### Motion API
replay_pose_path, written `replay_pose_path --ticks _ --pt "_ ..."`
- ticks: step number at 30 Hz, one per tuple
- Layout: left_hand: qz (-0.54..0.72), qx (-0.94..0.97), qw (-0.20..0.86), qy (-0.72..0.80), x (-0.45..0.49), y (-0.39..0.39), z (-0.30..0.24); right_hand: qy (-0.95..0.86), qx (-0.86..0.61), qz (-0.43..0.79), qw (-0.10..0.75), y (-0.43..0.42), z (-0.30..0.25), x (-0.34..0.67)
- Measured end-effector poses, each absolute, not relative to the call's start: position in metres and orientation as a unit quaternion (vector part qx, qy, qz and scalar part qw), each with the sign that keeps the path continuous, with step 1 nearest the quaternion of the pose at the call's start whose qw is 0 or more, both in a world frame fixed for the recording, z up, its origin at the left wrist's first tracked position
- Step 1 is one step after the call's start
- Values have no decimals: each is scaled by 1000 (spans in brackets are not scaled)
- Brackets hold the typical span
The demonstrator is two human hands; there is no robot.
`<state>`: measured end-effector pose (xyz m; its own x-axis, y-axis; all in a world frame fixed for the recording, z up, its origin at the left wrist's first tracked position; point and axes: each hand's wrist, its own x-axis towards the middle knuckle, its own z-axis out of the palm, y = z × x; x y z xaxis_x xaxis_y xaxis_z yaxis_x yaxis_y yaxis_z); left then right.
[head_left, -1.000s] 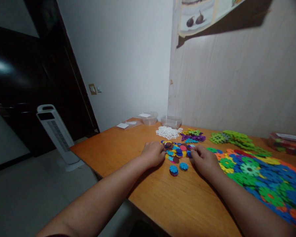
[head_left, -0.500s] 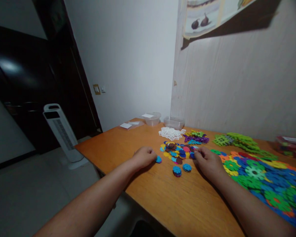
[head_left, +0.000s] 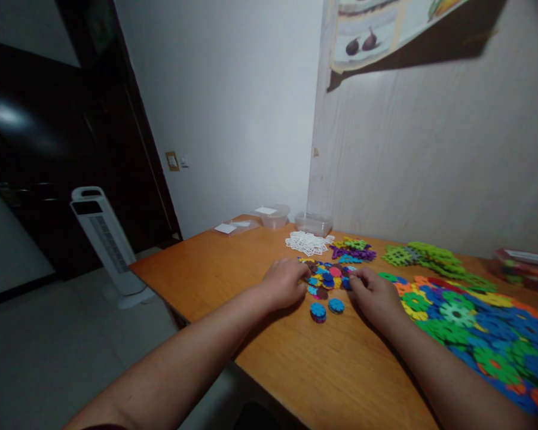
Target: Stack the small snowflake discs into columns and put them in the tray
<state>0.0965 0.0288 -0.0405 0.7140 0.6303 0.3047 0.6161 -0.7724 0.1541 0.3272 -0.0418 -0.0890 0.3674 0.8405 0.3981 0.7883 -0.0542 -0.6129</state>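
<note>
At the middle of the orange wooden table point(head_left: 296, 364), the left hand point(head_left: 287, 282) and right hand point(head_left: 375, 294) curl against opposite edges of a loose pile of small multicoloured plastic flower discs point(head_left: 327, 276). Whether either hand pinches a disc I cannot tell. Two short blue-topped disc stacks point(head_left: 317, 311) stand just in front of the pile, whose colours lie mixed.

Wooden table point(head_left: 323, 364); heap of coloured discs point(head_left: 328, 276) mid-table, two blue discs point(head_left: 336, 305) just before it. Farther back, white lattice pieces point(head_left: 307, 242), green pieces point(head_left: 430, 254), clear tubs point(head_left: 274, 216) (by the wall); at right, mat of joined flower discs point(head_left: 466, 316).
</note>
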Motion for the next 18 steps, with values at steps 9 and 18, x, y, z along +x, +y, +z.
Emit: replay_pose_path --ticks 9,18 --pt "103 945 -121 286 117 24 -31 -564 -725 30 394 -43 -85 325" --pt "221 899 -1 379 94 30 -31 -563 -726 32 394 -45 -84 324"
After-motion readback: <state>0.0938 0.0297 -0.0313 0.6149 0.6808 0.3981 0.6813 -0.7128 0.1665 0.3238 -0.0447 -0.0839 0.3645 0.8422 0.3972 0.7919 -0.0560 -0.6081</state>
